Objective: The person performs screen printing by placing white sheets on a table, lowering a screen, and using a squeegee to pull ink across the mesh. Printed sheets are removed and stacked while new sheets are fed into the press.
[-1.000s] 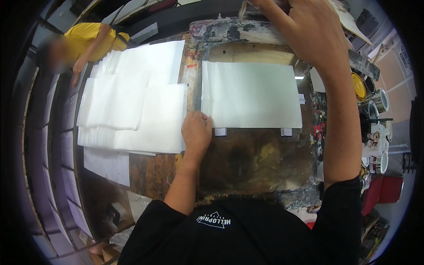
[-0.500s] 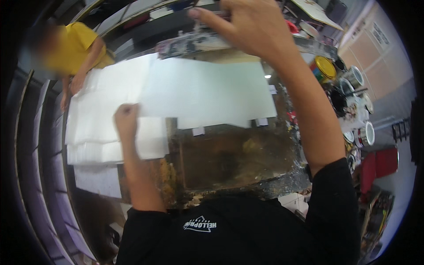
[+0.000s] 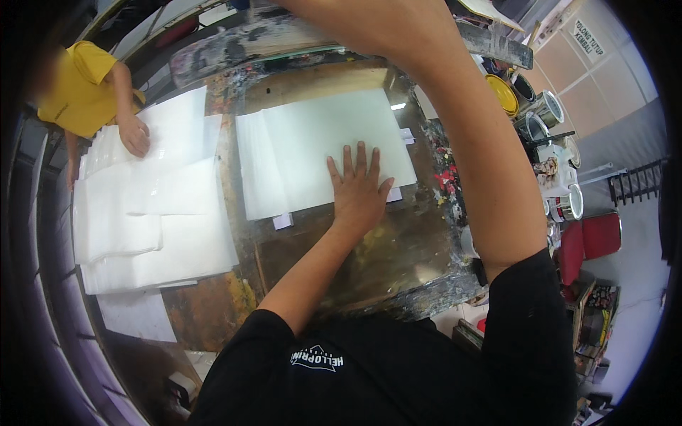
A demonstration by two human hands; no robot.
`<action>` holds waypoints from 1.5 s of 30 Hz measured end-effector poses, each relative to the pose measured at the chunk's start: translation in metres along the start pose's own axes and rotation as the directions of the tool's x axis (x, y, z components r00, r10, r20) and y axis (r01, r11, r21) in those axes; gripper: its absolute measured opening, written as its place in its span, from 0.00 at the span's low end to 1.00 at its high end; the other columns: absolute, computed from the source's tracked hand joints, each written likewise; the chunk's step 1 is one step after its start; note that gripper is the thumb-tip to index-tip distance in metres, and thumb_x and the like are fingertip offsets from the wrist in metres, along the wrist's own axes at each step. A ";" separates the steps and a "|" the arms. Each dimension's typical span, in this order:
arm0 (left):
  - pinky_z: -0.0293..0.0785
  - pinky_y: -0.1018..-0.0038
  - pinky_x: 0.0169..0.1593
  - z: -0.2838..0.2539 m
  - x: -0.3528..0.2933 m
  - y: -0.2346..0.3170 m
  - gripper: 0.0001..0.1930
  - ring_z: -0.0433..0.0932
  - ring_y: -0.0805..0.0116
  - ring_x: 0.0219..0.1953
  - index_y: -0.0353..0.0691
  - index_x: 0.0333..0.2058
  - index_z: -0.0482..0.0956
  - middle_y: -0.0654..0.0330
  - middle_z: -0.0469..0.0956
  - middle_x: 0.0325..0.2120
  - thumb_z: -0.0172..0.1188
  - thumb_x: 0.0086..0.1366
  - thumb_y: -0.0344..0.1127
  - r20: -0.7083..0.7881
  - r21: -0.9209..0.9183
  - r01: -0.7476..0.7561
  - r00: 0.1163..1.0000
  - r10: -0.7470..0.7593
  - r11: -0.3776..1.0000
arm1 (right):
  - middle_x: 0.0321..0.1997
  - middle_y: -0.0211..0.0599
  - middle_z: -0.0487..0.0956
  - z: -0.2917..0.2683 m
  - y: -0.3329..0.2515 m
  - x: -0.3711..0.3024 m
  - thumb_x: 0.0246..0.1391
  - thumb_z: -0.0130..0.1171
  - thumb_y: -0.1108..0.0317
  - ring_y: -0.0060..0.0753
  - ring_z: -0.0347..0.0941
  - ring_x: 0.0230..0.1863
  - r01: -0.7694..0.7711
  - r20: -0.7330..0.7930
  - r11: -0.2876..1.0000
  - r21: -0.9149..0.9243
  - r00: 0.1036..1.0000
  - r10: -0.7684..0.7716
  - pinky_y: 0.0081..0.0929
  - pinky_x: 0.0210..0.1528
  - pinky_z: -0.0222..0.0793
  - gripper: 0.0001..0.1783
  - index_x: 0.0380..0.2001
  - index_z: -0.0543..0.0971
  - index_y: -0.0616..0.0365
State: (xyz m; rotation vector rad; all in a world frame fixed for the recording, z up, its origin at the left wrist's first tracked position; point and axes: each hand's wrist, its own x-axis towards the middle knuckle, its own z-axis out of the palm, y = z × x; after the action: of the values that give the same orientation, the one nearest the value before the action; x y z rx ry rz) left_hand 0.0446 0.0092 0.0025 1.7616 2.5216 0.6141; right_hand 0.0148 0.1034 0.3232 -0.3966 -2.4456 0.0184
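White sheet [image 3: 312, 153]: on desk [image 3: 320, 266], paper tabs [image 3: 283, 221] at near and right edges likely fixing its place | my left hand [image 3: 359, 188]: grip spread on it, probably flattening | right hand [image 3: 369, 21]: far, grip cropped, I can't tell

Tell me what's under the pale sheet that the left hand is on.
A dark brown surface shows around the pale sheet, with white tabs at its edges. What lies directly beneath it is covered, including any tucked tab ends.

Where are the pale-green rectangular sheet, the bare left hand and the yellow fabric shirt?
Pale-green rectangular sheet [image 3: 305, 150]: head view, uncovered middle.
Left hand [image 3: 357, 197]: head view, back.
Yellow fabric shirt [image 3: 87, 92]: head view, torso.
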 end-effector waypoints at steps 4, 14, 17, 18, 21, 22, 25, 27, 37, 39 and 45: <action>0.30 0.36 0.76 0.000 0.000 0.003 0.31 0.45 0.40 0.78 0.42 0.74 0.60 0.48 0.49 0.77 0.42 0.79 0.50 0.033 -0.018 -0.012 0.999 0.012 1.000 | 0.18 0.55 0.77 -0.016 -0.001 0.002 0.66 0.46 0.31 0.54 0.78 0.26 -0.058 0.123 0.998 0.027 0.991 0.054 0.49 0.34 0.72 0.47 0.15 0.80 0.68; 0.37 0.40 0.77 -0.010 0.017 -0.009 0.26 0.54 0.48 0.77 0.42 0.70 0.68 0.53 0.60 0.74 0.38 0.81 0.46 0.021 -0.341 0.112 0.994 -0.112 0.933 | 0.22 0.58 0.81 -0.001 0.006 0.004 0.66 0.43 0.30 0.57 0.82 0.30 -0.017 0.003 0.999 -0.045 1.000 0.017 0.50 0.40 0.76 0.48 0.17 0.81 0.70; 0.38 0.39 0.76 -0.041 0.027 -0.003 0.27 0.55 0.47 0.76 0.42 0.69 0.69 0.52 0.60 0.74 0.37 0.81 0.47 0.093 -0.357 0.120 0.991 -0.092 0.926 | 0.22 0.59 0.81 -0.001 0.008 0.001 0.66 0.43 0.30 0.58 0.81 0.30 -0.001 0.010 1.000 -0.031 1.000 0.001 0.50 0.40 0.76 0.49 0.17 0.81 0.70; 0.38 0.39 0.76 -0.047 0.028 -0.001 0.27 0.55 0.46 0.76 0.41 0.69 0.69 0.52 0.60 0.74 0.37 0.81 0.47 0.116 -0.288 0.096 0.991 -0.065 0.953 | 0.22 0.59 0.81 0.000 0.010 0.001 0.66 0.43 0.29 0.58 0.81 0.29 0.023 -0.006 0.999 -0.031 1.000 -0.024 0.50 0.40 0.76 0.49 0.16 0.81 0.70; 0.37 0.36 0.76 -0.012 0.015 0.000 0.27 0.53 0.42 0.77 0.41 0.71 0.66 0.51 0.59 0.74 0.36 0.81 0.47 0.063 0.019 -0.036 0.997 0.034 0.999 | 0.21 0.60 0.80 -0.009 0.002 0.005 0.66 0.43 0.29 0.58 0.81 0.28 -0.033 0.091 0.999 -0.003 0.995 0.033 0.50 0.40 0.76 0.50 0.15 0.81 0.70; 0.37 0.36 0.76 -0.005 0.014 -0.003 0.28 0.53 0.42 0.77 0.42 0.71 0.66 0.51 0.59 0.74 0.37 0.80 0.47 0.021 0.030 -0.049 0.999 0.048 0.998 | 0.21 0.59 0.80 -0.011 0.002 0.006 0.66 0.43 0.29 0.57 0.80 0.28 -0.005 0.094 1.000 0.004 0.996 0.005 0.50 0.39 0.76 0.50 0.15 0.81 0.70; 0.37 0.36 0.76 0.004 0.009 -0.004 0.28 0.52 0.42 0.76 0.42 0.71 0.65 0.51 0.59 0.74 0.38 0.80 0.47 -0.032 0.038 -0.086 0.996 0.087 0.996 | 0.20 0.58 0.80 -0.014 0.003 0.004 0.66 0.42 0.29 0.56 0.80 0.28 -0.012 0.140 1.000 -0.013 0.990 0.014 0.49 0.39 0.76 0.50 0.15 0.81 0.69; 0.37 0.37 0.76 0.000 0.010 0.000 0.28 0.53 0.42 0.76 0.42 0.71 0.65 0.51 0.59 0.74 0.38 0.80 0.47 -0.015 0.023 -0.106 0.994 0.106 0.994 | 0.20 0.57 0.80 -0.015 -0.003 0.005 0.66 0.42 0.29 0.56 0.80 0.28 -0.056 0.141 0.997 -0.057 0.988 0.064 0.49 0.38 0.76 0.49 0.15 0.81 0.68; 0.41 0.36 0.75 0.003 0.004 0.006 0.27 0.56 0.44 0.75 0.42 0.70 0.67 0.52 0.61 0.73 0.41 0.79 0.48 -0.096 0.039 -0.101 0.990 0.104 0.994 | 0.18 0.42 0.77 -0.006 -0.001 0.009 0.67 0.40 0.27 0.38 0.74 0.23 -0.150 0.168 0.989 -0.016 0.974 0.151 0.40 0.30 0.73 0.47 0.20 0.81 0.61; 0.42 0.38 0.75 -0.009 -0.001 -0.001 0.27 0.58 0.46 0.74 0.42 0.69 0.68 0.51 0.63 0.72 0.43 0.79 0.48 -0.171 -0.002 -0.095 0.981 0.093 0.995 | 0.17 0.36 0.74 0.004 0.000 0.009 0.67 0.40 0.26 0.30 0.71 0.21 -0.127 0.096 0.991 -0.042 0.987 0.131 0.35 0.26 0.69 0.46 0.19 0.80 0.58; 0.80 0.75 0.44 -0.148 0.003 -0.046 0.29 0.83 0.70 0.41 0.32 0.58 0.75 0.55 0.83 0.45 0.76 0.62 0.34 -0.263 -0.868 0.023 0.826 -0.498 0.496 | 0.14 0.42 0.74 0.016 0.008 -0.017 0.67 0.46 0.30 0.42 0.69 0.17 -0.017 0.132 0.999 0.037 0.991 0.012 0.43 0.28 0.68 0.45 0.16 0.76 0.64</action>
State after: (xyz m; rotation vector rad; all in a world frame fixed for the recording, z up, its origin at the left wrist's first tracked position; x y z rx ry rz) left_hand -0.0314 -0.0480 0.1250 0.8528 1.9551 2.0244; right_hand 0.0198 0.1073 0.2989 -0.4082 -2.5679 0.0996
